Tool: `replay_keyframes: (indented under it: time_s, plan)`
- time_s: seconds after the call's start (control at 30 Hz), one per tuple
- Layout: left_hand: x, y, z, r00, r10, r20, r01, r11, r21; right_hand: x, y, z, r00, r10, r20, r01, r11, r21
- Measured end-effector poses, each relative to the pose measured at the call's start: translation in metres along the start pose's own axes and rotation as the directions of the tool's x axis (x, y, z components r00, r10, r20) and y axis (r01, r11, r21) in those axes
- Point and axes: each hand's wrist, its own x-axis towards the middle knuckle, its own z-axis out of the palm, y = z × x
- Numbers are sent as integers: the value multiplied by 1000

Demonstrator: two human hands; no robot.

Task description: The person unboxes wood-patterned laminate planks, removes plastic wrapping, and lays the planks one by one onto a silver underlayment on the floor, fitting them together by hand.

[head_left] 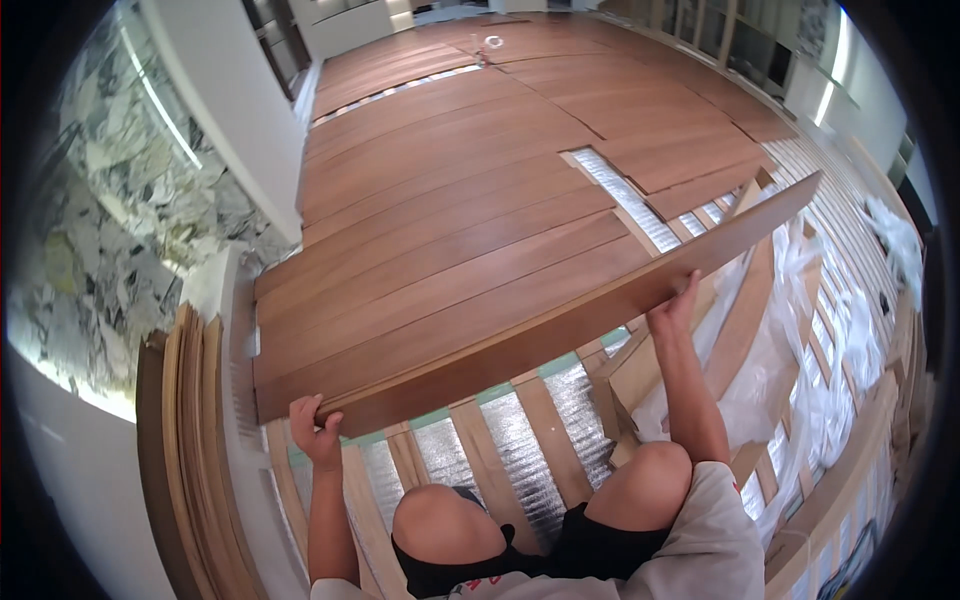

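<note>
A long reddish-brown floorboard (560,328) is tilted up on its edge in front of my knees, running from lower left to upper right. Its left end is gripped by my left hand (317,432), thumb on the near face. My right hand (676,306) is closed on the board's lower edge, right of the middle, with some fingers hidden. Beyond the board lie laid floorboards (450,210) of the same colour. Beneath and nearer to me, pale wooden battens (478,440) alternate with silver foil underlay (520,445); a green strip (437,415) runs along the laid edge.
Several boards (190,450) lean upright against the left wall. At the right, loose boards (745,300) and crumpled clear plastic wrap (800,270) cover the battens. A gap (625,195) in the laid floor shows foil. Farther back lies a small white ring-shaped item (493,42).
</note>
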Motion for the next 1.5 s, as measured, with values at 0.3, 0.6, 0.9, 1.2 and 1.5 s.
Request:
replay_keyframes:
  time_s: [0.3,0.6,0.9,1.2,1.5]
  plan:
    - [-85,-6,29,702,-399,591,332,916,224,-68,-10,154,881,-46,471,82,995,-56]
    - [201,169,8,926,-149,347,303,843,-444,-43,5,248,586,29,810,188,967,-171]
    - [254,245,-18,983,171,71,-1,389,-921,-112,49,266,508,-9,861,693,599,-402]
    - [49,196,19,755,-630,183,493,362,-791,-79,80,198,329,503,799,930,-24,-367]
    - [-53,121,71,424,-675,603,674,-210,-709,-41,142,86,336,784,522,914,-138,-382]
